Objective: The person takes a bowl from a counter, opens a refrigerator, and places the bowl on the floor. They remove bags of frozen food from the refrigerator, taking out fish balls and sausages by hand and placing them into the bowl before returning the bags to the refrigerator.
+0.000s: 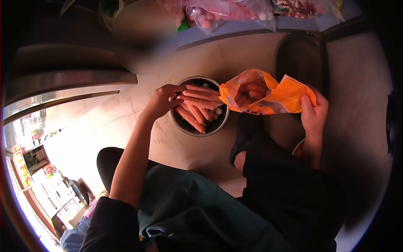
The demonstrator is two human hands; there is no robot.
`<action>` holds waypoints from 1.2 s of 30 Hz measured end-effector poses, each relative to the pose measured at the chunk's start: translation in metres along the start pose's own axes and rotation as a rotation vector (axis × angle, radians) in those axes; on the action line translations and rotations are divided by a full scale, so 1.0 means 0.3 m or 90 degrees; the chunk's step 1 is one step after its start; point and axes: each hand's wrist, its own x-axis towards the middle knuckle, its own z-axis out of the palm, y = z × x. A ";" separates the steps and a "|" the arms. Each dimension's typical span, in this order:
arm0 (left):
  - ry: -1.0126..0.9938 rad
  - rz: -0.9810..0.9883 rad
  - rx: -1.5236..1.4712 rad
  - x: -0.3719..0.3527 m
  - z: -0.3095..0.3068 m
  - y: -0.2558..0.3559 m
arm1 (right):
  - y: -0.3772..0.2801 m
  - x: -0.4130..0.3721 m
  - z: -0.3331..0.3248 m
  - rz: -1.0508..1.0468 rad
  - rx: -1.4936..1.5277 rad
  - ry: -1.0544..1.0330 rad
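Several long pink sausages (pixel 196 107) lie in a round metal bowl (pixel 227 119) on the floor. At the bowl's left rim is my left hand (pixel 163 101), its fingers bent in at the ends of the upper sausages; whether it grips one is hard to make out. My right hand (pixel 314 110) is closed on the right end of an orange plastic bag (pixel 289 97). The bag lies tilted on its side, its left end over the bowl's right rim. Through its clear part, more sausages (pixel 253 91) show inside.
A dark basin (pixel 300 56) stands behind the bag. Plastic bags of food (pixel 228 12) rest on a ledge at the top. My dark shoe (pixel 247 130) is just below the bag. A metal edge (pixel 71 80) runs along the left, with a bright shop area beyond.
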 end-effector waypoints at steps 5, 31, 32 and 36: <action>0.047 0.278 0.000 0.011 0.036 0.335 | 0.026 -0.035 0.008 0.056 0.055 0.030; 0.523 0.329 0.012 0.347 -0.288 0.562 | 0.249 0.028 0.389 0.143 0.325 0.142; 0.566 0.376 -0.032 0.414 -0.322 0.589 | 0.168 0.058 0.355 0.212 0.486 0.186; 0.303 0.170 0.071 0.568 -0.343 0.652 | 0.079 0.136 0.146 0.220 0.898 0.105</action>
